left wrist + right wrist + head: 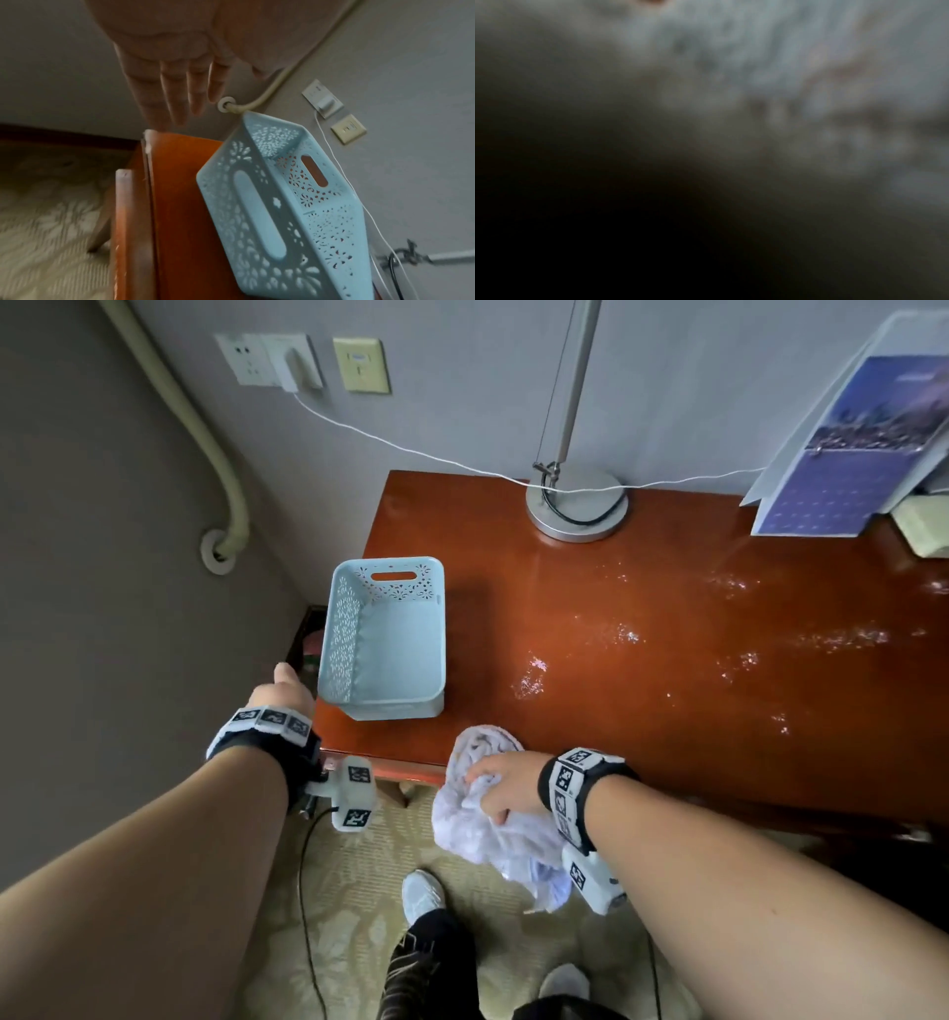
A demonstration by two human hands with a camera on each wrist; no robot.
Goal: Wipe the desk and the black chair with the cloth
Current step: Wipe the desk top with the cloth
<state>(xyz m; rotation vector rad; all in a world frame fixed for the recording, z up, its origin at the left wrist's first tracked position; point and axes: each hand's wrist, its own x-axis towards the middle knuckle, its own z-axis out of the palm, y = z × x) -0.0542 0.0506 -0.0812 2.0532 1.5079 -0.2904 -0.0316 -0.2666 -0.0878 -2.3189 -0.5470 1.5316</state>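
Note:
A white crumpled cloth [488, 809] hangs over the front edge of the glossy red-brown desk [667, 634]. My right hand [500, 788] grips it in a bunch at that edge. The right wrist view is filled by a blur of the cloth [782, 60]. My left hand [282, 693] hovers off the desk's left front corner, beside the blue basket [382, 636]. In the left wrist view its fingers [174, 95] are straight and hold nothing, just above the desk corner [164, 142]. Wet streaks glisten on the desk top. No black chair is in view.
A light blue perforated basket [282, 213] stands at the desk's left edge. A metal lamp base [576, 505] with a white cable sits at the back, a calendar [847, 454] at the back right. Wall sockets [303, 364] and a pipe are on the left. Patterned carpet lies below.

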